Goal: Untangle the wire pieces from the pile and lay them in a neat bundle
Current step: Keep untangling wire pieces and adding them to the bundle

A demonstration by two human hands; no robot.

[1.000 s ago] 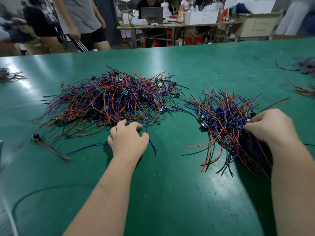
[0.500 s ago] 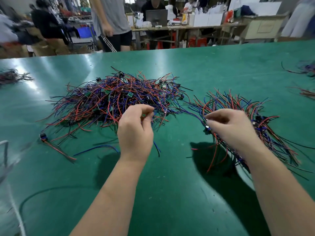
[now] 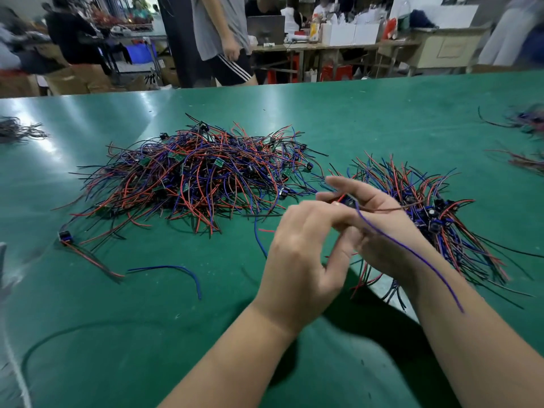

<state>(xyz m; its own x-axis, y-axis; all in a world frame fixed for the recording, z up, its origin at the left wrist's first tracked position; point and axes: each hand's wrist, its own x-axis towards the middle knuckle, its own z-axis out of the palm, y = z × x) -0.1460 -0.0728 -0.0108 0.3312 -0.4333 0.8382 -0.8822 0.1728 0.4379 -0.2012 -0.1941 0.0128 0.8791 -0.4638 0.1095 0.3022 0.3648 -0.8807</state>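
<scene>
A tangled pile (image 3: 194, 178) of red, blue and black wire pieces with small black connectors lies at the table's middle left. To its right lies a straighter bundle (image 3: 435, 219) of the same pieces. Above the gap between them my two hands meet. My left hand (image 3: 300, 254) pinches one wire piece (image 3: 412, 254) near its black connector. My right hand (image 3: 379, 231) holds the same piece from the other side; its blue lead trails back over my right forearm.
The green table (image 3: 382, 119) also carries a loose blue wire (image 3: 176, 269), a single connector piece (image 3: 64, 237) at the left, and small wire heaps at the far left (image 3: 17, 131) and far right (image 3: 527, 122). People stand beyond the far edge.
Both hands have lifted off the pile and bundle and come together in the middle. A single wire piece is now held between them, its blue lead hanging over my right arm.
</scene>
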